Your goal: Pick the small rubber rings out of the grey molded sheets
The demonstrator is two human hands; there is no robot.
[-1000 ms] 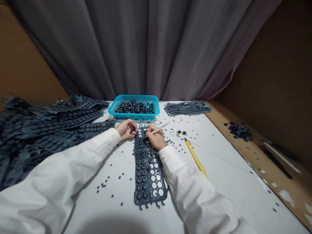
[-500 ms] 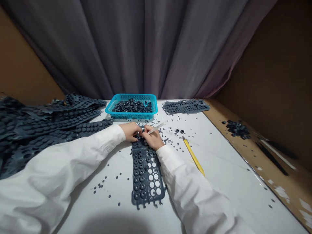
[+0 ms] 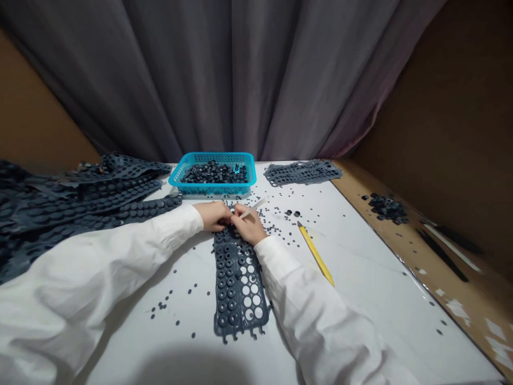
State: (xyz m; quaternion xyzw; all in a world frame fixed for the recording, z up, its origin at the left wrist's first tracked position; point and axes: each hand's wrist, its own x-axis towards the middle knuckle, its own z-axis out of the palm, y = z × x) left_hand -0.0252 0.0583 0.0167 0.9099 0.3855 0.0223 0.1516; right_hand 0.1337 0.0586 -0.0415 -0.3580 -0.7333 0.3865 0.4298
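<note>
Rubber sheet, where have you got it?

— You have it flat in the middle of the desk, its length running from the near edge toward the blue basket.

— And your hands?

— They meet at its far end. Your right hand is closed around a thin white stick. Your left hand curls its fingers onto the sheet; whether it pinches anything, I cannot tell.

— Around you?

— A yellow pencil lies toward the right edge, and more sheets are piled along the left edge.
</note>
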